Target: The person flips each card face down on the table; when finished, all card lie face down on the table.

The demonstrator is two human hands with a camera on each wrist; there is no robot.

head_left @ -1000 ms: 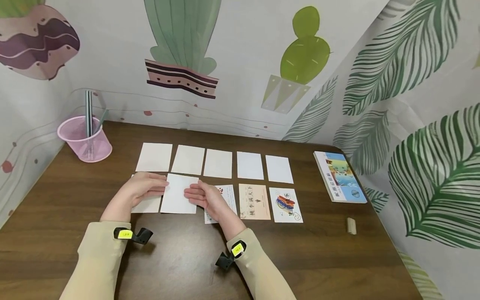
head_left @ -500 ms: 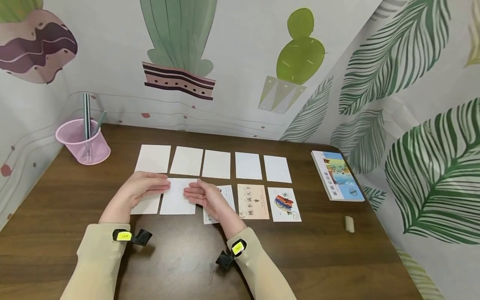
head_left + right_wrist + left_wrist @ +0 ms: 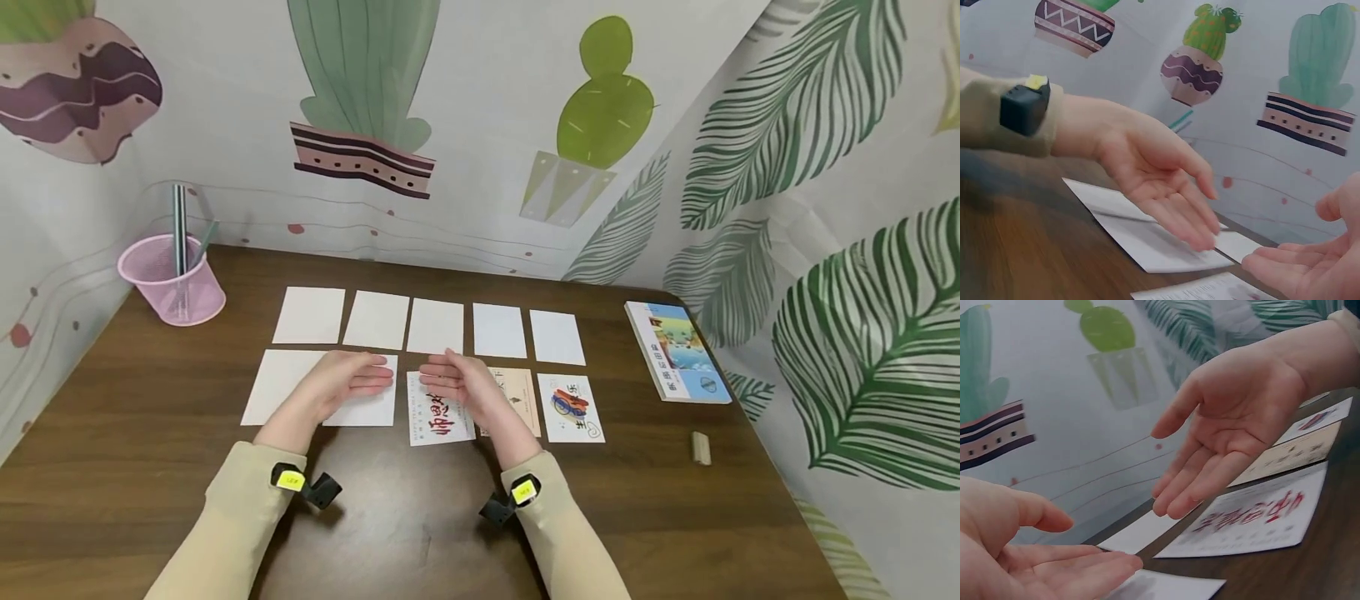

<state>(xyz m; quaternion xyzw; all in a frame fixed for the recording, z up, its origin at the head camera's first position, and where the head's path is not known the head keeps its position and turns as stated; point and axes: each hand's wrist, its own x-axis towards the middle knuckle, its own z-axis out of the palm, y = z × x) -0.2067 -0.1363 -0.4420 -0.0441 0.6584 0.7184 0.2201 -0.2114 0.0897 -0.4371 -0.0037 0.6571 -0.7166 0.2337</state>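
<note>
On the table (image 3: 420,533), a nudge to fear

Over the plain white card (image 3: 367,413), with left hand (image 3: 339,387) straight-fingered, gripping nothing; over the edge of the red-lettered card (image 3: 441,425), with right hand (image 3: 470,389) likewise extended, unladen. Cannot tell contact from hover. Could go wrong through a low sweep: skewing either, perhaps shoving one onto the peach card (image 3: 527,404).

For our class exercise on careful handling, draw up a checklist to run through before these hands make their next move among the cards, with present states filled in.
1. Hands free: ok; the left hand and right hand hold nothing.
2. Whole red-lettered card visible from the head: not ok; the right hand hides part.
3. That card lying on the table: ok.
4. Undersides of the far-row blank cards: cannot tell.
5. Pink cup away from both hands: ok.
</note>
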